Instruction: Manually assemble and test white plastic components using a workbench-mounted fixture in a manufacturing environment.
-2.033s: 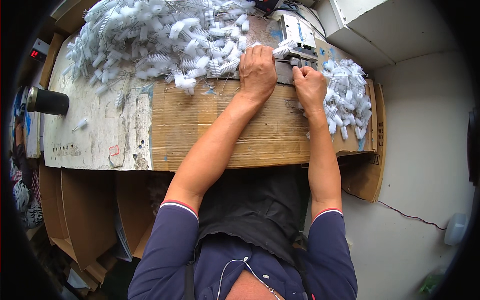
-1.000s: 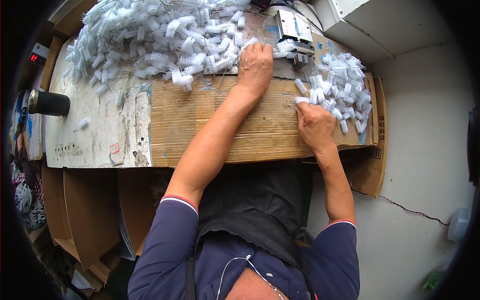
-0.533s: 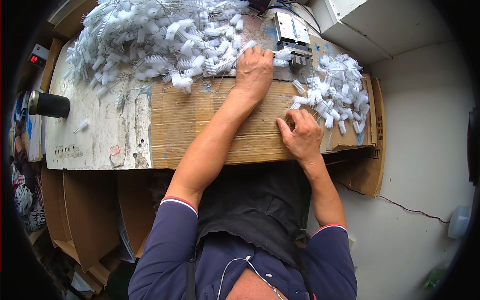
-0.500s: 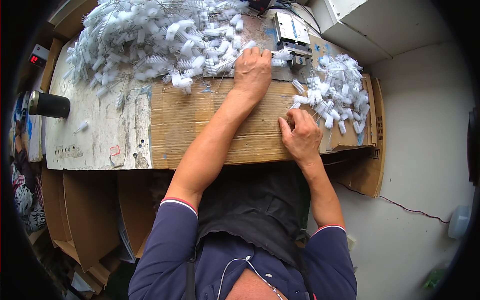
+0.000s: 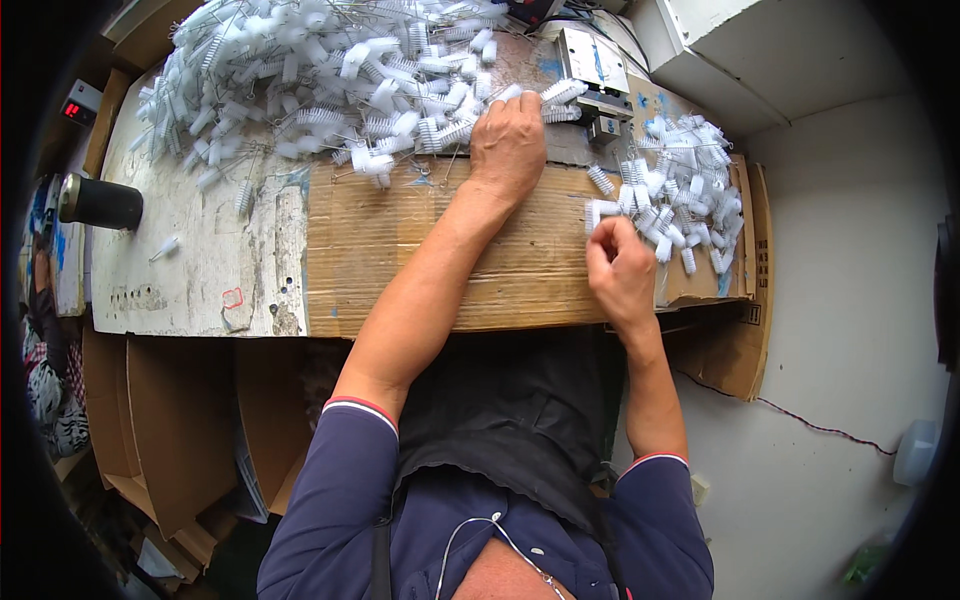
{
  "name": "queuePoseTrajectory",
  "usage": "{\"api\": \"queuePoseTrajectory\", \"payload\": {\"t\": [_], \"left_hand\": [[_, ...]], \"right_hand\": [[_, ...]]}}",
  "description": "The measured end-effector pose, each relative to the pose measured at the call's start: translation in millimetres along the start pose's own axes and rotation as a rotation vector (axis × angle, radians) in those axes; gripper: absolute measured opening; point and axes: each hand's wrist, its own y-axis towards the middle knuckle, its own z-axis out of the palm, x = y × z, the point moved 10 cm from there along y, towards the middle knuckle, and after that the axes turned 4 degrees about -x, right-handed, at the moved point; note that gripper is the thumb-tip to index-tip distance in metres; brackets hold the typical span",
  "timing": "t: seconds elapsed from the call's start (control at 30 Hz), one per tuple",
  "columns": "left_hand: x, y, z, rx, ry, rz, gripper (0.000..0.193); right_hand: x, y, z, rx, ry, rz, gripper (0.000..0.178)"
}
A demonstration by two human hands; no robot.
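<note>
A white brush (image 5: 592, 216) lies at the near-left edge of the small pile (image 5: 692, 185), just beyond the curled fingers of our right hand (image 5: 624, 270); half a second ago that hand sits lower with thumb and fingers spread, and now it is up against this brush with its fingers drawn in, which we take to mean that it is at work on the brush; its fingertips look close together, though we cannot tell whether they pinch the wire; the brush's long axis runs away from us, its bristles pointing to the table's far side. Our left hand (image 5: 508, 148) stays well apart from the right, fingers bent down, and what they grip is hidden; just to its right lie two brushes (image 5: 564, 92), long axes running roughly left to right, the farther one slanting away at its right end; beside them stands the metal block (image 5: 592, 60); farther left spreads the big pile (image 5: 320, 80); the cardboard sheet (image 5: 540, 290) lies nearer us, and a black jar (image 5: 100, 203) rests at far left.
</note>
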Motion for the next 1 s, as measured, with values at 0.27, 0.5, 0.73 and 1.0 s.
{"api": "queuePoseTrajectory", "payload": {"t": [0.27,0.5,0.73,1.0], "left_hand": [[8.7,1.3,-15.4,-0.188,-0.164,-0.111,0.011],[15.4,3.2,-13.1,-0.187,-0.204,-0.163,0.012],[8.1,5.0,-21.3,-0.264,-0.234,-0.106,0.009],[8.1,3.2,-18.5,-0.301,-0.247,-0.086,0.008]], "right_hand": [[-7.7,92.1,14.6,-0.111,0.0,0.001,0.012],[-18.0,112.8,28.8,-0.146,-0.005,0.066,0.014],[-22.8,122.9,36.8,-0.165,-0.021,0.076,0.009],[-29.0,122.9,37.9,-0.167,0.073,0.089,0.013]]}}
